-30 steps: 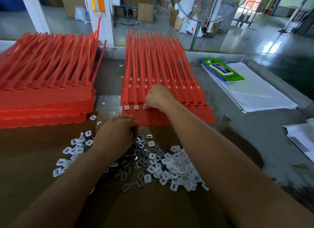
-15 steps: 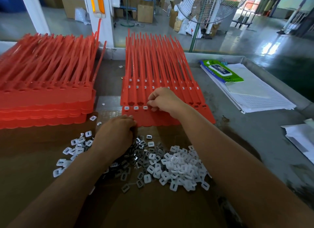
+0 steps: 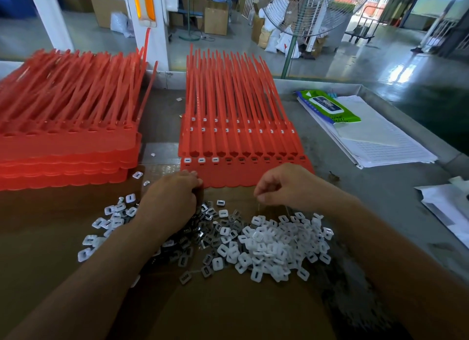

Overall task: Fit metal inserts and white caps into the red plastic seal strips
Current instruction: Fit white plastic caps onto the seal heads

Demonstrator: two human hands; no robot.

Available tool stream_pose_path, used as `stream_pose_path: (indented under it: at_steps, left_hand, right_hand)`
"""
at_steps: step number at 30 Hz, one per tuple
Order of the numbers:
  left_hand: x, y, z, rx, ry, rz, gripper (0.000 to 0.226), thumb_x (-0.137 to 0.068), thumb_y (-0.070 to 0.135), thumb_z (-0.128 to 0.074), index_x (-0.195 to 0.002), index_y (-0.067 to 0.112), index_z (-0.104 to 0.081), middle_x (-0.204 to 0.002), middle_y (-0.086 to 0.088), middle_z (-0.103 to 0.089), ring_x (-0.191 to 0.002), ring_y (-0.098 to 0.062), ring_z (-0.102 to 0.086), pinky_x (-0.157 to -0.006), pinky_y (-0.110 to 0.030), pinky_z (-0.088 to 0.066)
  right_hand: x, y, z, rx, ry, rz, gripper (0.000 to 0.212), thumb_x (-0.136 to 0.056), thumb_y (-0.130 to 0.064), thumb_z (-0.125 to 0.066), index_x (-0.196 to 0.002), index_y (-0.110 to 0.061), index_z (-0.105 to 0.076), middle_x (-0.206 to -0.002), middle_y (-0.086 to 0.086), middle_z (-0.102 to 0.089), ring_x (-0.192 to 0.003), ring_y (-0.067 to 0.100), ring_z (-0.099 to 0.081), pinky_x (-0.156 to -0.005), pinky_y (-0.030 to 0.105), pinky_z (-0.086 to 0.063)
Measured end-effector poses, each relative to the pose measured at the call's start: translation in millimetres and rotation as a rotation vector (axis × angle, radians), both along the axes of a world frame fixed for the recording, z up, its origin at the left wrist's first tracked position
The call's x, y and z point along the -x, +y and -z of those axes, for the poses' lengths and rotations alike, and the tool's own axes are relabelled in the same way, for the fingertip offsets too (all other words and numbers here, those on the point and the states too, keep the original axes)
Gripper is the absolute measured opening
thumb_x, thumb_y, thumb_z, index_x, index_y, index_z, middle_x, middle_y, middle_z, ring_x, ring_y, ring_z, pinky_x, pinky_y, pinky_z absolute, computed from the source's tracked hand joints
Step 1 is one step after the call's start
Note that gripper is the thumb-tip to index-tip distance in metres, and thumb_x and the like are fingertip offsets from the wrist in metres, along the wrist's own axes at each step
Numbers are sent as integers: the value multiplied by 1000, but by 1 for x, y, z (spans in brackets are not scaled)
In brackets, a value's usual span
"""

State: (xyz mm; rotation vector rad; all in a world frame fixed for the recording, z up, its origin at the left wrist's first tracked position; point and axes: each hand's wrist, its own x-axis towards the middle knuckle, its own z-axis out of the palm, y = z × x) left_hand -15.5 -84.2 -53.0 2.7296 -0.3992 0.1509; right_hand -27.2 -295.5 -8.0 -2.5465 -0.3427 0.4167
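Head view: my left hand (image 3: 172,200) lay curled at the near edge of the front red seal strip sheet (image 3: 243,173), its fingers tucked under above the metal inserts (image 3: 203,235). I could not tell whether it held any. My right hand (image 3: 286,185) hovered over the white caps (image 3: 276,246), thumb and forefinger drawn together, on a cap or on nothing, I could not tell. Three sockets at the sheet's left end wore fitted caps (image 3: 201,160); the rest stood uncapped. Where the piles met, inserts and caps lay mixed. I judged I might grab two, or cap a socket lacking its insert.
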Motion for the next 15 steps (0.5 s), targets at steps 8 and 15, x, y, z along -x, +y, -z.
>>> stream_pose_path:
  at_steps: [8, 15]
  left_hand:
    - [0, 1, 1, -14, -1, 6, 43, -83, 4, -44, -124, 15, -54, -137, 2, -45, -126, -15, -40, -105, -29, -28]
    - [-1, 1, 1, -11, 3, 6, 44, -83, 4, -44, -123, 16, -54, -137, 3, -46, -126, -15, -40, -104, -29, -29]
  right_hand:
    - [12, 5, 13, 56, -23, -41, 11, -77, -26, -72, -86, -22, -68, -71, -21, -57, -64, -11, -53, -56, -1, -40]
    - [15, 8, 12, 32, -31, -64, 14, -79, -19, -70, -76, -28, -59, -72, -18, -55, -67, -7, -51, -55, 4, -38]
